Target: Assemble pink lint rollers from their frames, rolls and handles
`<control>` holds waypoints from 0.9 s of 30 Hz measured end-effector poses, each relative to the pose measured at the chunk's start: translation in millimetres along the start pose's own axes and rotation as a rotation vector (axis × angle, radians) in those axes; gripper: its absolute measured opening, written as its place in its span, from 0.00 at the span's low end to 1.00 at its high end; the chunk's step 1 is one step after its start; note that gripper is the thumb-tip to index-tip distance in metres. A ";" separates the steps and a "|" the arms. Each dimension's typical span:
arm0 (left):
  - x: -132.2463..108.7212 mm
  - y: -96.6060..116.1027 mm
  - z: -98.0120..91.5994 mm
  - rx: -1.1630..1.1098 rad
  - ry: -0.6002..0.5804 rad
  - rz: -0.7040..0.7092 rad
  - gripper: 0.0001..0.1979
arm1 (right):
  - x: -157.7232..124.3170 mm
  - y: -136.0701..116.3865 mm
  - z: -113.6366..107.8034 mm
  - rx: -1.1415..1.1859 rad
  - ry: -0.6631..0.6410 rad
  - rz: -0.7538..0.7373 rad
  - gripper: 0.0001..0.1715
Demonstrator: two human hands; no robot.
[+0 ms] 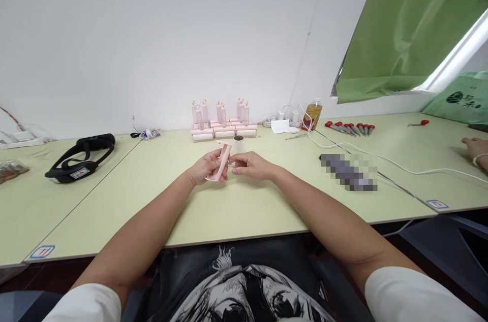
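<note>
My left hand (pixel 206 167) is closed around a pale pink flat part (pixel 220 163), held tilted above the light green table (pixel 244 205). My right hand (pixel 249 165) pinches the same pink part at its right edge, fingers pressed together. Just behind both hands stands a small white roll with a dark core (pixel 238 143). Further back, against the wall, a group of pink lint rollers (pixel 223 121) stands on stacked pink pieces.
A black headset (pixel 82 157) lies at the left. Red-handled screwdrivers (pixel 351 129), a bottle of yellow liquid (pixel 313 114), a power strip (pixel 282 120) and white cables (pixel 381 159) are at the right. Another person's hand (pixel 476 152) rests at the far right edge.
</note>
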State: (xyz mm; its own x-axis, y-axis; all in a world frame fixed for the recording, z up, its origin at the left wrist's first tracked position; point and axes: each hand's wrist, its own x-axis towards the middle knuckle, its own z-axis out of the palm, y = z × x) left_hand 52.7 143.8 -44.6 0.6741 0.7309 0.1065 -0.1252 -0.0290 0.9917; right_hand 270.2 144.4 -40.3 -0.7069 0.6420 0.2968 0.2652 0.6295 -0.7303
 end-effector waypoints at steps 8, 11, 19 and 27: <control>4.0 -2.9 -1.3 -0.060 -0.002 0.058 0.27 | 1.4 -6.1 -2.7 -0.051 0.029 -0.041 0.19; 3.3 -1.7 -0.1 -0.065 -0.017 0.047 0.26 | 1.5 -2.0 -3.4 -0.042 0.019 -0.044 0.18; -12.1 23.1 -27.6 0.107 0.326 0.272 0.22 | -3.7 17.4 -17.7 -0.127 0.206 0.067 0.09; -2.1 -1.2 -40.3 0.839 0.674 0.059 0.14 | 15.9 3.2 29.7 -0.552 -0.075 -0.078 0.07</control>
State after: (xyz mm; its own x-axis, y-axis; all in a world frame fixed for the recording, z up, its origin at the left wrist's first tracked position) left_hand 22.1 169.8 -49.0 0.1115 0.9307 0.3483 0.5677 -0.3473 0.7464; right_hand 240.3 143.6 -56.2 -0.7773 0.5646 0.2775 0.5000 0.8222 -0.2720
